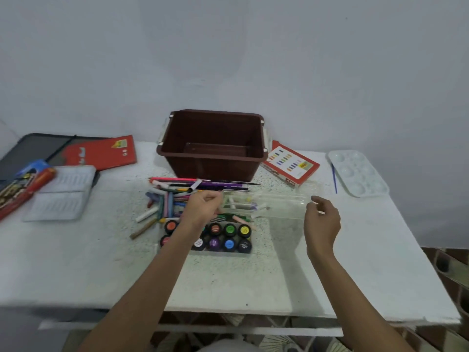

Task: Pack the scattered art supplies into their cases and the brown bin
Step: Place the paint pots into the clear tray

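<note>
- Your left hand (203,208) sits at the left end of the clear plastic case (269,204), fingers curled in. The blur hides whether they pinch the case's edge or anything else.
- Your right hand (322,221) hovers at the case's right end, fingers loosely curled. A pale sliver shows at the fingertips, but I cannot tell if it is held.
- The case lies in the middle of the white table (228,280) with a few sticks inside.
- The brown bin (213,158) stands just beyond it, with nothing showing inside.
- Loose crayons and markers (165,199) lie piled left of the case.
- A tray of paint pots (229,237) sits on its near side.
- The white palette (358,172) lies far right, the red box (291,163) beside the bin.
</note>
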`<state>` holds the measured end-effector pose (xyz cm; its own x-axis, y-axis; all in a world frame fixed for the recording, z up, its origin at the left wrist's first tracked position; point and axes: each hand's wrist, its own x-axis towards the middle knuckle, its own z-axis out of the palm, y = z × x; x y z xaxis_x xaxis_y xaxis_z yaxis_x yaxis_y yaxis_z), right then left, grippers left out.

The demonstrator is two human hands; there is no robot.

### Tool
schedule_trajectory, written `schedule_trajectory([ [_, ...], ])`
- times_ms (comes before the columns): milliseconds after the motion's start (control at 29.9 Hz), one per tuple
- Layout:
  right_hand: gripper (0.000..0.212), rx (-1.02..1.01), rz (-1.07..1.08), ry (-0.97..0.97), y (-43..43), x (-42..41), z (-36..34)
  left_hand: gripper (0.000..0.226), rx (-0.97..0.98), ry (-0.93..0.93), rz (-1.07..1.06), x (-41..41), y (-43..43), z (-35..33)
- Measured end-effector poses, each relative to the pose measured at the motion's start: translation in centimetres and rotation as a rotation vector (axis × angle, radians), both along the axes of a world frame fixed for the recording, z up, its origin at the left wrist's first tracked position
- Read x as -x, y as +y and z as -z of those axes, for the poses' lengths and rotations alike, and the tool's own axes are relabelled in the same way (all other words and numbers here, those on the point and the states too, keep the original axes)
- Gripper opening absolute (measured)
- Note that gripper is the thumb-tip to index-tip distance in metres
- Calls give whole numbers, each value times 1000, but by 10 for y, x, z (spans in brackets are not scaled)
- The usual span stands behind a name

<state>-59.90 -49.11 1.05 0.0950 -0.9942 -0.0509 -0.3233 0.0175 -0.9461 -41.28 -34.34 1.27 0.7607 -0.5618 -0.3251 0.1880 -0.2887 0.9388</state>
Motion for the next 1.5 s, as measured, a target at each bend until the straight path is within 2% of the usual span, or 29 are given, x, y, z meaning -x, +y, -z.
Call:
schedule_trajectory([
  [67,31,-16,-35,18,18,-13,2,8,-48,-66,-31,-12,20,4],
  [200,32,-43,-124,83,49,-38,7,27,-185,-250,-44,-29,61,7],
  [301,27,-69,-182,98,68,-48,15,30,-286,-380,-46,-37,88,5],
  [434,27,-46,-223,135,86,-54,22,30,-353,-456,-66,-39,113,4],
  [702,27,-54,-229,105,100,-50,27,24,-239,-324,-69,-42,131,15],
  [869,26,-43,-218,17,103,-49,21,30,-146,-399,-101,-38,131,10],
  [1036,24,-46,-213,-157,103,-47,13,19,-22,-457,-200,-33,128,0],
  [1203,21,-39,-200,-246,104,-45,10,12,42,-449,-292,-27,127,1],
  [1303,24,-5,-202,-206,105,-44,14,17,38,-435,-314,-24,128,5],
  [1437,11,39,-241,-101,104,-41,22,3,30,-417,-264,-25,130,12],
  [1504,13,82,-273,-63,103,-39,26,11,6,-440,-194,-27,131,19],
])
